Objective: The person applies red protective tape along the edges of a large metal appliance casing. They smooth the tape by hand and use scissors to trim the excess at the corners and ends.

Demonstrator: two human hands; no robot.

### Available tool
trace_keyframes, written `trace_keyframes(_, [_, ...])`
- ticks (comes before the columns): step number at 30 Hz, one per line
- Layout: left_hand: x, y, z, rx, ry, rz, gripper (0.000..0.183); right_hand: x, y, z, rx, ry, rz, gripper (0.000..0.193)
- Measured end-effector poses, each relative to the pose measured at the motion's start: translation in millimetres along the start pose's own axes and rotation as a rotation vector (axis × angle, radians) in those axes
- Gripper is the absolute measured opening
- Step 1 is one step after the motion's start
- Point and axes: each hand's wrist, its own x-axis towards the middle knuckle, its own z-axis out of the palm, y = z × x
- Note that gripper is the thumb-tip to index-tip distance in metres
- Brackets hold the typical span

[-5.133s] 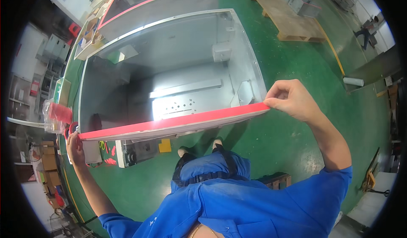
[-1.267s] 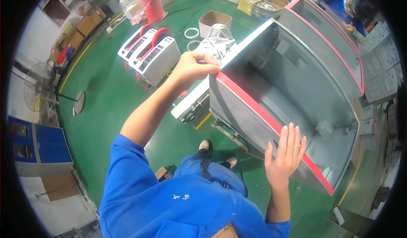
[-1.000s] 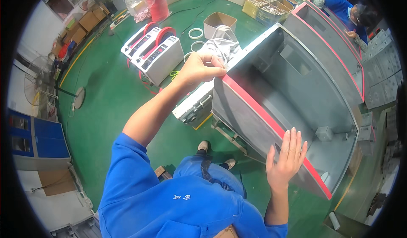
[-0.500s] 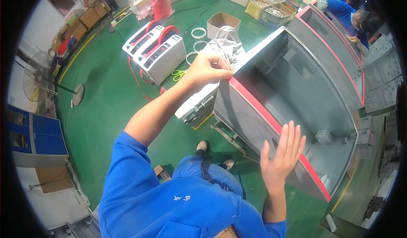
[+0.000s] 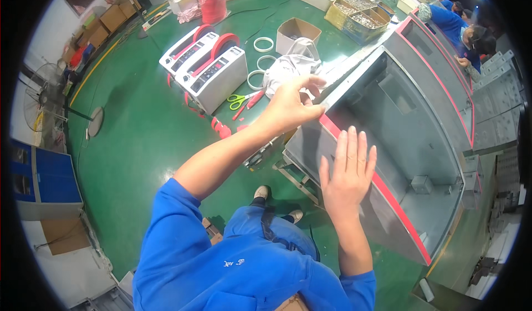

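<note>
A large grey metal cabinet shell [image 5: 399, 136] lies with its open side up, and a red tape strip [image 5: 400, 207] runs along its near edge. My right hand [image 5: 348, 181] lies flat along that strip, fingers stretched out toward the far end and thumb apart. At the strip's far end, by the cabinet's corner, is my left hand [image 5: 293, 103]. Its thumb and bent fingers are apart, with nothing visible between them; the thumb tip is close to or touching the corner.
Two white tape dispensers [image 5: 213, 70] with red rolls stand at the left, beside green scissors [image 5: 238, 98] and a red-handled cutter [image 5: 255, 99]. Several white tape rings [image 5: 263, 44], a grey cloth [image 5: 293, 64] and a cardboard box [image 5: 298, 34] are behind. At the far right, a co-worker [image 5: 457, 26] is beside another red-edged cabinet [image 5: 438, 67].
My left hand has loosened its pinch at the strip's end and moved slightly right and down. My right hand has slid along the strip toward the far corner.
</note>
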Motion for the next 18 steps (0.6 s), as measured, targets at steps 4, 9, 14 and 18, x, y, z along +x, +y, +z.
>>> trace_keyframes(4, [5.6,-21.5,-13.6,-0.265,0.089,-0.122,0.029,22.4,-19.7,14.0,0.015,0.034,-0.007,0.052])
trace_keyframes(9, [1.0,-29.2,-11.1,-0.133,0.119,-0.050,0.025,39.8,-29.6,34.2,0.033,0.076,0.024,0.056])
trace_keyframes(14, [-8.6,-16.0,3.1,0.280,-0.029,0.586,0.025,14.0,-16.3,20.6,0.110,0.141,0.075,0.051])
trace_keyframes(18, [7.7,-20.2,14.7,0.294,-0.293,0.807,0.017,-52.4,35.4,-20.0,-0.039,0.134,0.204,0.050])
